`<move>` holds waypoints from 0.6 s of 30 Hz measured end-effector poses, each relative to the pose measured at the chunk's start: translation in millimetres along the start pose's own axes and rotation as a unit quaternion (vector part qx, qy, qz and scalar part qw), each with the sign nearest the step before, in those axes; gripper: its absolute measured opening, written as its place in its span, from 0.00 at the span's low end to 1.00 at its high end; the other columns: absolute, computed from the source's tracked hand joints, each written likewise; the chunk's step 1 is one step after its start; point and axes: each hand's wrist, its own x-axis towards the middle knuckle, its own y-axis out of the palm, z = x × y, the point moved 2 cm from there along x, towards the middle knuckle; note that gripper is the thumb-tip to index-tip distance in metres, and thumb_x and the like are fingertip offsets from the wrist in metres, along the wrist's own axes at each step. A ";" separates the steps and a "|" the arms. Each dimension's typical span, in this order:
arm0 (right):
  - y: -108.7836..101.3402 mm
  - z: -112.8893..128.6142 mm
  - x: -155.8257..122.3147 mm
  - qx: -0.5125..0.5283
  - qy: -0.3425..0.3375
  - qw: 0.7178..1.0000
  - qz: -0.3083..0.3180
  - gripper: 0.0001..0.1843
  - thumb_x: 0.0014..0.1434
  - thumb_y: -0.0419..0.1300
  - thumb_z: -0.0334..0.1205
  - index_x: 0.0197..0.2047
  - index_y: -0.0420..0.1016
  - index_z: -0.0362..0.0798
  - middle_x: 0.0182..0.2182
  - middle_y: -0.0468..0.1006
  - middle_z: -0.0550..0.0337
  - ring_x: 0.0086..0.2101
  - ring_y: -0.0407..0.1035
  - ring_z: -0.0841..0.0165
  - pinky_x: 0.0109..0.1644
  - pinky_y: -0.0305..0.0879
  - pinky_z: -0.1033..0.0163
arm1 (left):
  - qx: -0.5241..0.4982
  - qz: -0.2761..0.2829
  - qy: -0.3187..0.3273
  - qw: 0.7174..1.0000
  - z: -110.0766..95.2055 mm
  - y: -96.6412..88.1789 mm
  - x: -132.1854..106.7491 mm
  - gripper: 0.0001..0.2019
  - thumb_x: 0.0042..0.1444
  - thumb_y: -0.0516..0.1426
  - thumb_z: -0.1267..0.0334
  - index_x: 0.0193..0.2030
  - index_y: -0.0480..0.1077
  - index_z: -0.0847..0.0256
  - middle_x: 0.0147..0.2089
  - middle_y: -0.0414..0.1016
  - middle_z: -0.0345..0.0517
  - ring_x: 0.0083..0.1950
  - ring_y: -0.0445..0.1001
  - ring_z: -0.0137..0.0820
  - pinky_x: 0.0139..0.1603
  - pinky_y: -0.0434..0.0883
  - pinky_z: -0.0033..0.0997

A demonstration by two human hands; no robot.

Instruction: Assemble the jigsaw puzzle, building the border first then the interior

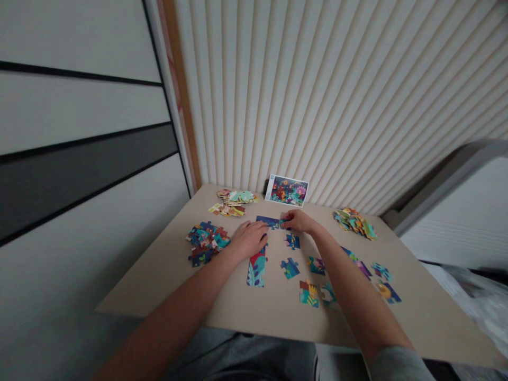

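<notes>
My left hand (249,237) lies flat on the beige table (166,264), fingers stretched over the joined blue puzzle strip (266,220). My right hand (297,220) pinches a small blue-green puzzle piece (284,223) against the right end of that strip. Below my left hand a joined column of pieces (257,269) runs toward me. Loose pieces lie near my right forearm: one blue (292,241), one teal (289,268), one multicoloured (309,293).
Piles of pieces sit at the left (206,242), far left (234,202) and far right (354,221). A reference picture card (287,190) leans on the ribbed wall. More loose pieces (383,280) lie at the right. The table's near edge is close to my lap.
</notes>
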 end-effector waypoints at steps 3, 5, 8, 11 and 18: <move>1.8 -0.5 -2.1 -0.017 0.005 1.000 -0.020 0.15 0.45 0.73 0.39 0.37 0.82 0.43 0.28 0.82 0.59 0.29 0.72 0.68 0.33 0.67 0.67 | -0.002 0.002 0.001 1.000 -0.4 0.7 2.2 0.16 0.67 0.51 0.62 0.57 0.73 0.57 0.61 0.74 0.51 0.62 0.71 0.40 0.66 0.64 0.45; 2.7 0.2 -5.1 -0.029 0.008 0.999 -0.038 0.16 0.46 0.73 0.40 0.39 0.82 0.43 0.30 0.82 0.60 0.30 0.72 0.68 0.34 0.66 0.67 | -0.002 -0.001 0.002 1.000 -1.0 2.0 3.5 0.15 0.67 0.52 0.63 0.57 0.73 0.58 0.61 0.74 0.51 0.61 0.72 0.40 0.65 0.65 0.43; 3.2 3.8 -11.1 -0.053 -0.001 0.998 -0.046 0.15 0.49 0.72 0.42 0.39 0.83 0.44 0.30 0.82 0.60 0.31 0.71 0.68 0.35 0.65 0.66 | 0.004 -0.006 0.000 1.000 -2.4 4.3 4.1 0.16 0.66 0.52 0.64 0.58 0.72 0.59 0.59 0.74 0.51 0.59 0.72 0.40 0.63 0.66 0.41; 3.5 8.8 -16.5 -0.080 -0.018 0.995 -0.055 0.15 0.51 0.71 0.43 0.41 0.84 0.44 0.32 0.83 0.59 0.32 0.72 0.67 0.37 0.65 0.65 | 0.017 -0.003 -0.003 1.000 -4.3 4.2 4.5 0.18 0.66 0.52 0.63 0.61 0.69 0.60 0.57 0.74 0.53 0.58 0.71 0.43 0.61 0.66 0.43; 5.9 18.0 -25.4 -0.115 -0.054 0.990 -0.058 0.15 0.56 0.68 0.42 0.46 0.85 0.45 0.34 0.84 0.58 0.33 0.73 0.66 0.38 0.65 0.66 | 0.054 0.019 0.012 0.998 -9.5 -3.1 21.4 0.20 0.69 0.48 0.59 0.64 0.68 0.54 0.53 0.72 0.55 0.56 0.69 0.46 0.57 0.66 0.47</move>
